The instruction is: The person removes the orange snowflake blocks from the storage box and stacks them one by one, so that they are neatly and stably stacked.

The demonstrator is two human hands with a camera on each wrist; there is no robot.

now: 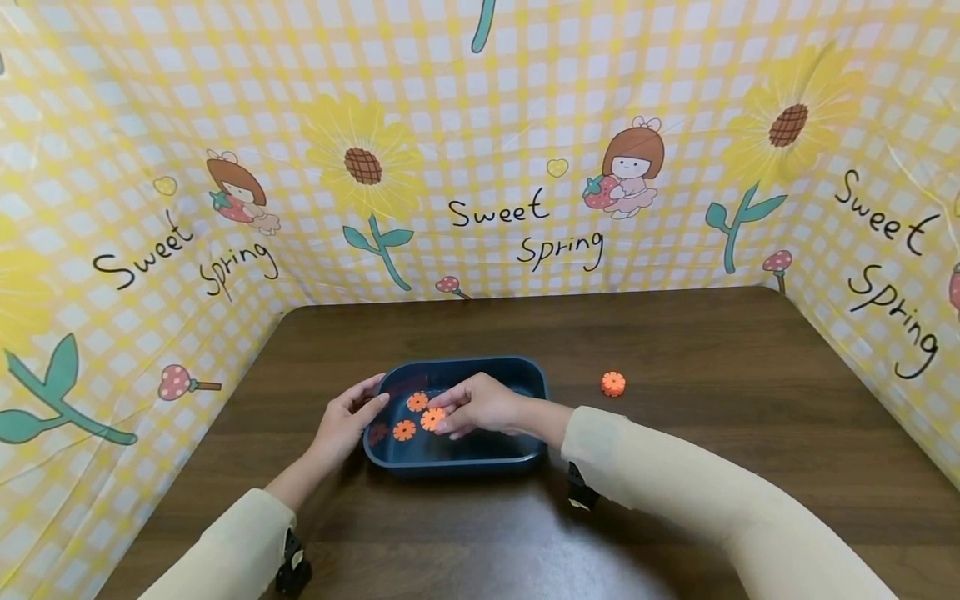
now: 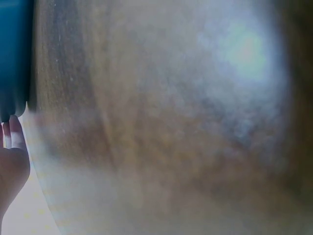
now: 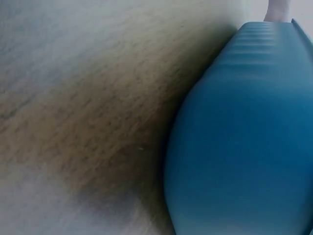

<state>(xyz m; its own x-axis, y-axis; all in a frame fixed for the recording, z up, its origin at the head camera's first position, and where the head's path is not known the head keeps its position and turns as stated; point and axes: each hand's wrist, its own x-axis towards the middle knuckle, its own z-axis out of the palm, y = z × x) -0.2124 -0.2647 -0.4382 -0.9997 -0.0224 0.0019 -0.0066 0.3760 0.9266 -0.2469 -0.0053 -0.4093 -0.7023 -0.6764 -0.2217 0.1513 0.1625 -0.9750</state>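
A dark blue rectangular tray with rounded corners stands on the table. My left hand holds its left end, thumb at the rim and fingers along the outside. Above the tray's inside, my right hand pinches an orange notched disc between thumb and fingers. Two similar orange discs, an upper one and a lower one, lie in the tray's left part. The left wrist view catches only the left fingers against the tray's end. In the right wrist view, the tray's side hides the right hand.
A small stack of orange notched discs sits on the brown wooden table, right of the tray. Yellow checked cloth with flower prints surrounds the back and sides.
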